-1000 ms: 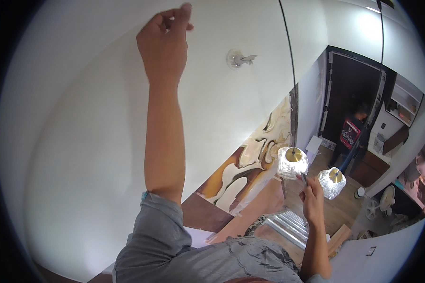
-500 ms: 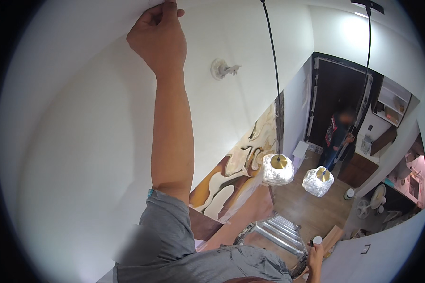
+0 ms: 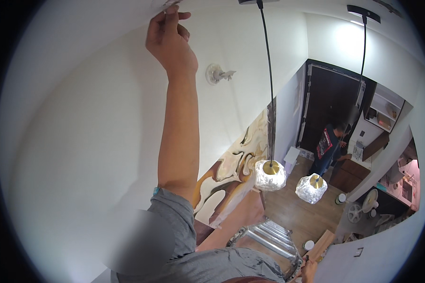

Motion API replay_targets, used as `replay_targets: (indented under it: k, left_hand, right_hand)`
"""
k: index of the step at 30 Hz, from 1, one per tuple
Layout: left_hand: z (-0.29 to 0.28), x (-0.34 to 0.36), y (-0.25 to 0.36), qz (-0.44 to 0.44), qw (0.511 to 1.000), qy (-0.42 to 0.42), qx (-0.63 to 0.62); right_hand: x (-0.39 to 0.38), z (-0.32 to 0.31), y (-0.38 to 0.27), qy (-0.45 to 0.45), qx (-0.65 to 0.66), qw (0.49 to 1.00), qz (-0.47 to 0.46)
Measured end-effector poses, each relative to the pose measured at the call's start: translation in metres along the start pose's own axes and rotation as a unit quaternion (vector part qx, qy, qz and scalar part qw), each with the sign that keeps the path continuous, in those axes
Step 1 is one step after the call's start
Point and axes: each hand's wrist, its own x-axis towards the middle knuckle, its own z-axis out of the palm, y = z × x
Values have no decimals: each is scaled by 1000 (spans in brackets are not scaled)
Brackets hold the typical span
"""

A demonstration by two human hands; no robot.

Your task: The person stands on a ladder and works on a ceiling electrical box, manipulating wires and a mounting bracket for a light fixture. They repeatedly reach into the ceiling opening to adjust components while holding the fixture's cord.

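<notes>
My left hand [image 3: 174, 45] is raised high at the top, its thumb and bent fingers pressed at a small, indistinct pale fitting [image 3: 169, 4] on the ceiling; what they grip is hidden. My right hand [image 3: 308, 270] is low at the lower right, partly cut off beside the rail of a metal ladder [image 3: 264, 240], its fingers curled on something too small to tell. Two glowing crystal pendant lamps [image 3: 269, 180] [image 3: 310, 193] with gold tops hang on black cords from dark ceiling plates [image 3: 363, 13]. A white wall fitting [image 3: 215, 74] is right of my left forearm.
Another person [image 3: 325, 146] stands by a dark door [image 3: 320, 104] and a wooden cabinet [image 3: 344, 177]. A marble-patterned panel [image 3: 233, 165] lines the wall. A white fan [image 3: 369, 200], a bucket [image 3: 340, 199] and wooden boards [image 3: 323, 240] are at the right, below me.
My right hand has dropped from beside the lamps to the ladder's side. My left hand stays raised at the ceiling, its fingers shifting slightly. The other person has turned and bent toward the cabinet.
</notes>
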Motion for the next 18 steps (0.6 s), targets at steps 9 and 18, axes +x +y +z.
replay_targets:
  k: [9,18]
  left_hand:
    - [-5,-17,-25,-178,981,-29,76]
    - [-1,23,7,-109,990,-49,78]
  right_hand:
    - [7,17,40,3,18,997,-78]
    - [17,21,37,16,75,995,-71]
